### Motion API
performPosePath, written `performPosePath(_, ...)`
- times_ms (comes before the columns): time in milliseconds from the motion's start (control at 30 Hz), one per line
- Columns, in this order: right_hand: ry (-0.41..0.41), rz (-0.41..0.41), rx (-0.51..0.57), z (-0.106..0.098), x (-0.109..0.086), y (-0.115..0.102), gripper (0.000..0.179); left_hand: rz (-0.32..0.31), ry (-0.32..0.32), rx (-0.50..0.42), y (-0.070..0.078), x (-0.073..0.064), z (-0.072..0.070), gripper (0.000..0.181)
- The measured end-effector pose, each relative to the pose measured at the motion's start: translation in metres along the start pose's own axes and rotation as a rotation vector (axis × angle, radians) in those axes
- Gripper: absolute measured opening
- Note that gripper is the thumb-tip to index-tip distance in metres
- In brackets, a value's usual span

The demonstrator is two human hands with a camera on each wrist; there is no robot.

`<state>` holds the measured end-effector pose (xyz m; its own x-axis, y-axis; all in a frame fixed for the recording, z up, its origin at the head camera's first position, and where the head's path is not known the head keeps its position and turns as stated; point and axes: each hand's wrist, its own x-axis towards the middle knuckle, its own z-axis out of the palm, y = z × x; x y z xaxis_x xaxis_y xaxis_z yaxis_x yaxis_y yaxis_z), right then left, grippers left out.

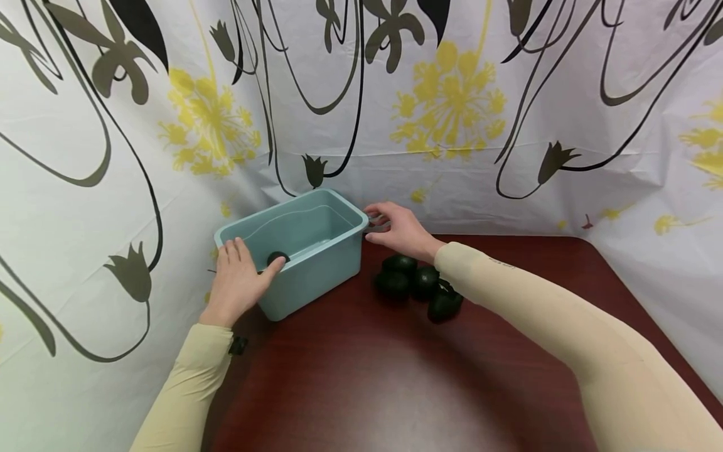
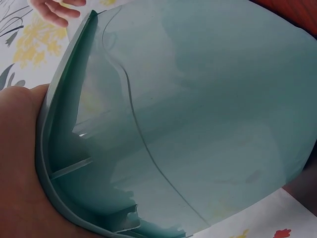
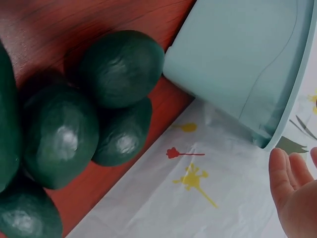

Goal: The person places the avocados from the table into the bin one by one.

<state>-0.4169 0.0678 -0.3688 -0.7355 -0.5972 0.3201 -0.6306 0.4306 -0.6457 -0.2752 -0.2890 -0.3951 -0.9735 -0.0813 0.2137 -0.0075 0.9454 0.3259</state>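
A blue-green plastic bin point(image 1: 316, 276) stands upright at the back left of the table. My left hand point(image 1: 236, 279) rests against its left corner, fingers extended along the rim and thumb spread over the near edge. In the left wrist view, that hand lies along the outside of the bin's rim point(image 2: 42, 144). My right hand point(image 1: 401, 231) is at the bin's right end, fingers slightly bent and holding nothing; whether the fingertips touch the rim I cannot tell. Several dark green avocados point(image 3: 62, 134) lie on the table below it. A dark round thing point(image 1: 278, 257) shows inside the bin, partly hidden.
The reddish-brown wooden table point(image 1: 390, 376) reaches toward me and to the right. A white sheet with floral print point(image 1: 452, 125) hangs behind and to the left, close to the bin. My right forearm point(image 1: 525, 295) passes above the table beside the avocados.
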Motion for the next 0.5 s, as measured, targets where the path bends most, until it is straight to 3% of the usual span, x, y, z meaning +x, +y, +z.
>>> performPosePath(500, -0.052, -0.031, -0.093, -0.019, -0.02, 0.0, 0.052, -0.008, 0.009, -0.002, -0.001, 0.0, 0.001, 0.121)
